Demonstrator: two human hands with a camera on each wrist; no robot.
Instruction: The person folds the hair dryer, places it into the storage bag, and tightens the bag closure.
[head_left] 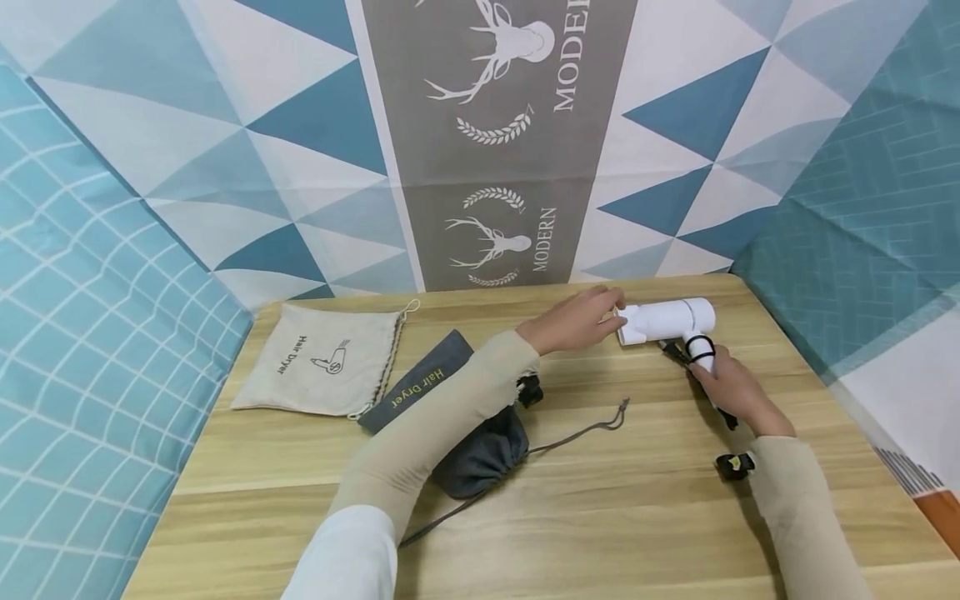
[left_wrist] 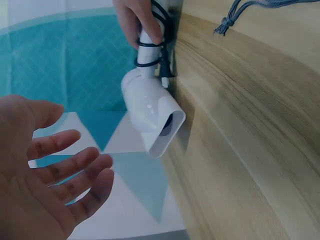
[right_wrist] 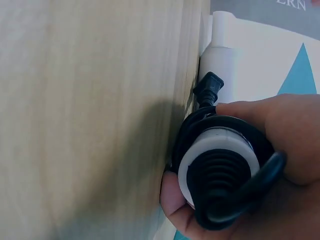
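A white hair dryer (head_left: 667, 320) lies at the back right of the table, its nozzle pointing left. My right hand (head_left: 735, 385) grips its handle, with the black cord (right_wrist: 187, 132) wound round it and the two-pin plug (right_wrist: 209, 89) sticking out beside the fingers. Just left of the nozzle hovers my left hand (head_left: 572, 319), its fingers loosely bent. In the left wrist view a gap shows between the left hand (left_wrist: 55, 170) and the dryer's barrel (left_wrist: 150, 102), and the palm holds nothing.
A dark grey drawstring pouch (head_left: 483, 454) marked "Hair Dryer" lies under my left forearm, partly hidden, its cord trailing across the wood. Behind it at the left is a beige pouch (head_left: 318, 367) with a dryer drawing. Patterned cloth walls (head_left: 300, 167) border the wooden table (head_left: 615, 517).
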